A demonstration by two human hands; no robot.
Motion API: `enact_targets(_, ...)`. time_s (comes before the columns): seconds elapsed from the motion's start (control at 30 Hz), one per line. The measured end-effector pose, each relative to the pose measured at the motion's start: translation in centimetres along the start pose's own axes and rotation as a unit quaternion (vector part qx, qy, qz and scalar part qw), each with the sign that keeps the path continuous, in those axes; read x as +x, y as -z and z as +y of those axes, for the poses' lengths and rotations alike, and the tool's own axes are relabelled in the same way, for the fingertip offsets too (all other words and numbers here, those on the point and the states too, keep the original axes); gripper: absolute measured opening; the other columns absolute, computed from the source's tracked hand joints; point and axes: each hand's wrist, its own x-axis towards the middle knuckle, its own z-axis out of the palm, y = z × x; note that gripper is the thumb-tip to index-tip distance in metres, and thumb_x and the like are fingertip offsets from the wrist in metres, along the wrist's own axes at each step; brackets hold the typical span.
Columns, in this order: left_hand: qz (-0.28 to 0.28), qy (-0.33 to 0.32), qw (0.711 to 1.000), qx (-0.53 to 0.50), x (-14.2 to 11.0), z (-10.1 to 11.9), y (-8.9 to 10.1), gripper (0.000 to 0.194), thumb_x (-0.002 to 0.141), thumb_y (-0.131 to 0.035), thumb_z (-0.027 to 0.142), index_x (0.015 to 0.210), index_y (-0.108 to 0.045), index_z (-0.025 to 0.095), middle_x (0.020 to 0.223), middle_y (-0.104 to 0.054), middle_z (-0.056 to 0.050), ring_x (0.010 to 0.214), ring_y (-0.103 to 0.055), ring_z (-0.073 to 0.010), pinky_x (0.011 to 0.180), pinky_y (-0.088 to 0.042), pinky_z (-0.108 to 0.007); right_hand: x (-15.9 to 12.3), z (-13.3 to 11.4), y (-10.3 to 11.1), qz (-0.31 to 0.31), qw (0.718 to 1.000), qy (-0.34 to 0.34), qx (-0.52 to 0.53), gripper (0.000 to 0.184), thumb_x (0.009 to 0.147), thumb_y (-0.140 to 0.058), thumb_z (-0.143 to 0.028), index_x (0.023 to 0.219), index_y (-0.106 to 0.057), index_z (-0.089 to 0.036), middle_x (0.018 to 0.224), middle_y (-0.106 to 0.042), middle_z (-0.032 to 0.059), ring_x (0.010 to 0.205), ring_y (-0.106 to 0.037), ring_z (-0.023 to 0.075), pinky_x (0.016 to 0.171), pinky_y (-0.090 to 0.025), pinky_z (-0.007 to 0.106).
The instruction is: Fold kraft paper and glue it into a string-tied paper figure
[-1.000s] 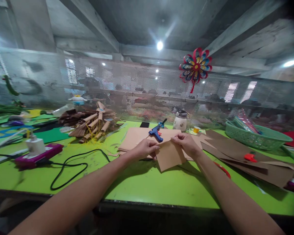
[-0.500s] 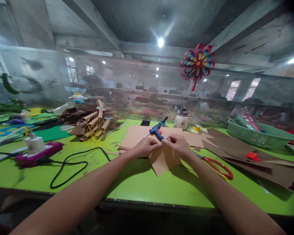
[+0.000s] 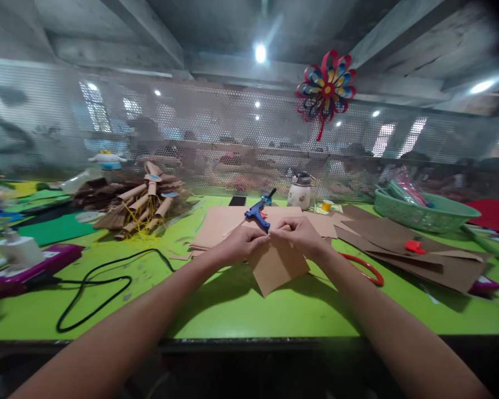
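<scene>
Both my hands meet over the middle of the green table [image 3: 241, 305]. My left hand [image 3: 237, 244] and my right hand [image 3: 301, 235] pinch the upper edge of a brown paper piece [image 3: 276, 266], fingertips almost touching. The piece hangs tilted, one corner pointing down toward me. Right behind my hands a blue glue gun [image 3: 258, 213] lies on a stack of brown paper sheets [image 3: 220, 224]. Red-handled scissors [image 3: 363, 266] lie just right of my right wrist.
Rolled brown paper cones with yellow string [image 3: 143, 205] are piled at the left. A black cable [image 3: 95, 282] runs to a purple device [image 3: 29, 266]. At the right stand a green basket [image 3: 424, 213] and larger brown sheets [image 3: 416, 252]. A white jar [image 3: 299, 194] and perforated screen stand behind.
My hands have come together at the top edge of the paper piece, the right hand moving left. The view has shifted slightly right and down.
</scene>
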Motion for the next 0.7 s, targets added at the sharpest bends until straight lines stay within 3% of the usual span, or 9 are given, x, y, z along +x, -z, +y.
enact_targets(0.1, -0.032, 0.019, 0.999, -0.030, 0.2, -0.4, 0.5, 0.034, 0.083, -0.044, 0.041, 0.072, -0.058, 0.012, 0.069, -0.054, -0.002, 0.063, -0.046, -0.0112, 0.055, -0.034, -0.020, 0.3, 0.3, 0.3, 0.032, 0.999, 0.006, -0.026, 0.033, 0.062, -0.071, -0.043, 0.064, -0.062, -0.012, 0.051, -0.050, -0.0028, 0.047, -0.040, 0.0074, 0.043, -0.028, 0.019)
enact_targets(0.27, -0.052, 0.026, 0.996, -0.071, 0.0, -0.4, 0.8, 0.035, 0.082, -0.045, 0.043, 0.063, -0.049, 0.014, 0.057, -0.047, 0.001, 0.054, -0.044, -0.0096, 0.050, -0.033, -0.020, 0.4, 0.4, 0.5, 0.028, 0.999, -0.010, -0.017, 0.032, 0.061, -0.070, -0.043, 0.065, -0.061, -0.012, 0.054, -0.052, -0.0020, 0.048, -0.043, 0.0081, 0.044, -0.032, 0.019)
enact_targets(0.43, -0.069, 0.051, 0.989, -0.116, -0.3, -0.7, 0.4, 0.036, 0.082, -0.045, 0.047, 0.065, -0.045, 0.015, 0.052, -0.045, 0.003, 0.046, -0.041, -0.0086, 0.045, -0.032, -0.020, 0.4, 0.5, 0.4, -0.027, 0.999, -0.032, -0.028, 0.031, 0.062, -0.070, -0.042, 0.070, -0.062, -0.013, 0.060, -0.056, -0.0006, 0.052, -0.046, 0.0094, 0.045, -0.034, 0.019)
enact_targets(0.53, -0.074, 0.057, 0.984, -0.149, -0.3, -1.0, 0.5, 0.036, 0.082, -0.047, 0.048, 0.067, -0.045, 0.016, 0.050, -0.041, 0.005, 0.044, -0.039, -0.0077, 0.043, -0.031, -0.019, 0.5, 0.7, 0.3, -0.021, 0.999, -0.021, -0.043, 0.030, 0.062, -0.071, -0.041, 0.070, -0.063, -0.013, 0.062, -0.057, 0.0000, 0.054, -0.047, 0.0099, 0.046, -0.034, 0.019)
enact_targets(0.6, -0.088, 0.059, 0.979, -0.177, -0.3, -1.0, 0.7, 0.036, 0.082, -0.047, 0.049, 0.067, -0.043, 0.016, 0.051, -0.039, 0.006, 0.043, -0.040, -0.0075, 0.044, -0.033, -0.020, 0.6, 0.8, 0.6, -0.020, 0.999, -0.020, -0.016, 0.030, 0.064, -0.069, -0.041, 0.070, -0.064, -0.012, 0.062, -0.057, 0.0002, 0.054, -0.047, 0.0101, 0.048, -0.035, 0.020)
enact_targets(0.7, -0.124, 0.066, 0.967, -0.214, -0.2, -0.8, 1.0, 0.035, 0.082, -0.047, 0.050, 0.075, -0.047, 0.015, 0.057, -0.043, 0.005, 0.048, -0.046, -0.0091, 0.047, -0.038, -0.021, 0.8, 0.8, 1.8, -0.093, 0.993, -0.034, 0.065, 0.033, 0.070, -0.064, -0.044, 0.075, -0.067, -0.011, 0.063, -0.057, 0.0005, 0.055, -0.047, 0.0095, 0.050, -0.035, 0.021)
